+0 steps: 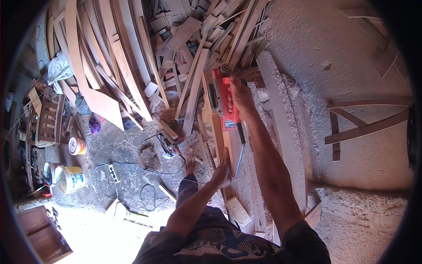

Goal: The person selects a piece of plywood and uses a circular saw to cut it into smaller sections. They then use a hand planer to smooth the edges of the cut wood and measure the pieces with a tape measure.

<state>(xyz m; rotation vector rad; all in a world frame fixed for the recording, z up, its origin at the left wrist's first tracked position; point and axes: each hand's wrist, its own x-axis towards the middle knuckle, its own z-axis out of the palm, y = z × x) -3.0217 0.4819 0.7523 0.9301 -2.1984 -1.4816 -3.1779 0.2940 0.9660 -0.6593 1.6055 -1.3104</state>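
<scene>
In my right hand [241, 94] is a red electric hand planer [227, 103], with my fingers wrapped round its top handle. The planer sits on a narrow wooden plank [217, 132] in front of me. A dark cord leaves its rear end and continues as a pale blue cable [239, 163]. Closer to my body, my left hand [221, 175] grips the same plank, its fingers pointing forward along the wood. Under the plank is a larger timber surface [246, 189] strewn with shavings; my left hand hides part of the plank.
Long boards [107, 53] lean at the far left beside a heap of wood offcuts [184, 35]. Another corded power tool [169, 143] lies on the floor near a power strip [114, 173] and loose cables. Buckets [70, 179] stand left; a wooden frame [365, 127] lies right.
</scene>
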